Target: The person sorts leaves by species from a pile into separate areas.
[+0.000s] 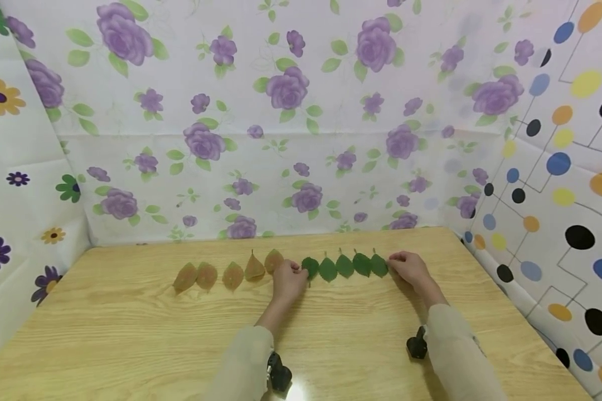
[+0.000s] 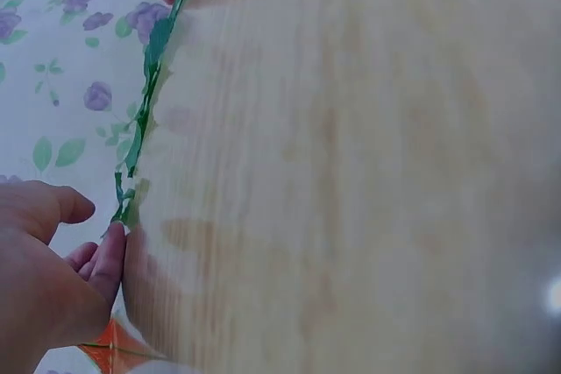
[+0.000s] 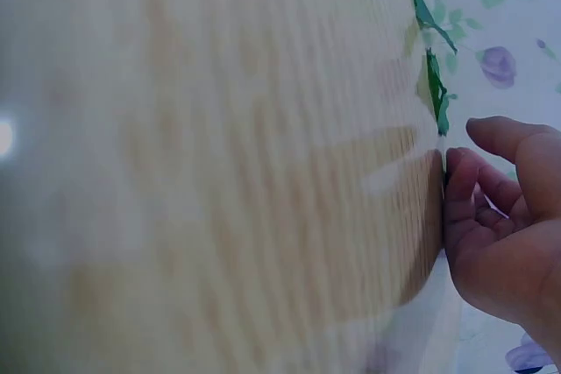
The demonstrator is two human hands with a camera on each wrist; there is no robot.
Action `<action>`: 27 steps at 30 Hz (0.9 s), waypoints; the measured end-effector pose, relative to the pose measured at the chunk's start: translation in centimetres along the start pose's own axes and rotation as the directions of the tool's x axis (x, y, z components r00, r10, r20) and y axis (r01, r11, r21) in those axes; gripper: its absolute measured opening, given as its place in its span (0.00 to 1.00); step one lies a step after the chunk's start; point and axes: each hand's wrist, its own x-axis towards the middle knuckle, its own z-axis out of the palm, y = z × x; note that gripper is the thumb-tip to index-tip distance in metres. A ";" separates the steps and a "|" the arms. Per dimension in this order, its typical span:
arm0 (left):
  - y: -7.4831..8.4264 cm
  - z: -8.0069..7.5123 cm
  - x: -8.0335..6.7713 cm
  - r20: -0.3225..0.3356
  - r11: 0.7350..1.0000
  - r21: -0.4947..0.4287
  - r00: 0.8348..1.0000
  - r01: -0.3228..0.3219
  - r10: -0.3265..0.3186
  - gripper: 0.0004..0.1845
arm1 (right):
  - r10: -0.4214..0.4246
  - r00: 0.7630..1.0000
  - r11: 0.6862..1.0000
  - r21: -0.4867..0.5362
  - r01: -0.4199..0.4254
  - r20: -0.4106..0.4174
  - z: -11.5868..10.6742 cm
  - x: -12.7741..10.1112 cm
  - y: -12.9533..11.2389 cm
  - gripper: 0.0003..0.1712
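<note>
Flat, pointed green leaves (image 1: 344, 266) lie in a row near the far edge of the pale wood-grain table (image 1: 130, 328), with brown leaves (image 1: 231, 274) continuing leftward. My left hand (image 1: 288, 280) touches the row's left end with loosely curled fingers; my right hand (image 1: 410, 268) touches the right end. The wrist views show the leaves only edge-on, and I cannot tell whether either hand pinches.

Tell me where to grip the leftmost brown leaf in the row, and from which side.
Take the leftmost brown leaf at its outer left edge, coming from the left and above. It lies flat on the wooden table, its right edge close against the next brown leaf, so probably only the left side is free.
</note>
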 end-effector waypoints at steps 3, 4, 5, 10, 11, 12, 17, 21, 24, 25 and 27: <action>-0.2 -0.6 -0.5 0.060 1.000 -0.008 0.998 0.010 -0.010 0.12 | -0.015 1.000 1.000 0.004 0.015 0.026 -0.1 -0.2 0.3 0.22; -0.2 -0.9 -0.7 0.089 1.000 -0.005 0.996 0.011 -0.010 0.13 | -0.021 0.999 1.000 0.006 0.021 0.030 -0.1 -0.3 0.4 0.22; -0.3 -1.3 -0.8 0.125 1.000 0.003 0.992 -0.001 0.001 0.15 | -0.030 0.999 1.000 -0.001 0.030 0.030 -0.1 -0.5 0.5 0.22; -0.8 -3.8 -1.7 0.287 0.995 0.029 0.954 -0.097 0.084 0.28 | -0.061 0.998 0.998 -0.008 0.061 -0.008 0.0 -1.0 1.0 0.23; -0.9 -4.3 -1.9 0.309 0.992 0.030 0.945 -0.126 0.110 0.30 | -0.064 0.998 0.998 -0.008 0.064 -0.015 0.0 -1.1 1.1 0.23; -1.1 -4.9 -2.1 0.325 0.989 0.028 0.937 -0.143 0.127 0.31 | -0.063 0.998 0.998 0.001 0.063 -0.019 0.1 -1.1 1.1 0.23; -2.0 -7.8 -2.8 0.357 0.969 0.039 0.909 -0.245 0.215 0.30 | -0.078 0.997 0.996 0.047 0.077 0.017 0.1 -1.9 0.7 0.24; -1.8 -10.1 -3.4 0.375 0.948 0.065 0.888 -0.312 0.266 0.31 | -0.159 0.986 0.987 0.010 0.158 0.044 0.6 -3.5 -0.9 0.24; -1.2 -11.6 -3.9 0.369 0.928 0.129 0.886 -0.349 0.282 0.35 | -0.277 0.960 0.956 -0.092 0.278 0.032 1.2 -5.2 -2.7 0.23; -1.0 -11.9 -4.1 0.357 0.911 0.183 0.889 -0.369 0.289 0.37 | -0.324 0.946 0.936 -0.135 0.325 0.026 1.5 -5.8 -3.3 0.23; -0.5 -12.3 -4.5 0.327 0.864 0.295 0.893 -0.407 0.309 0.42 | -0.423 0.906 0.878 -0.239 0.415 0.022 2.1 -6.9 -4.5 0.24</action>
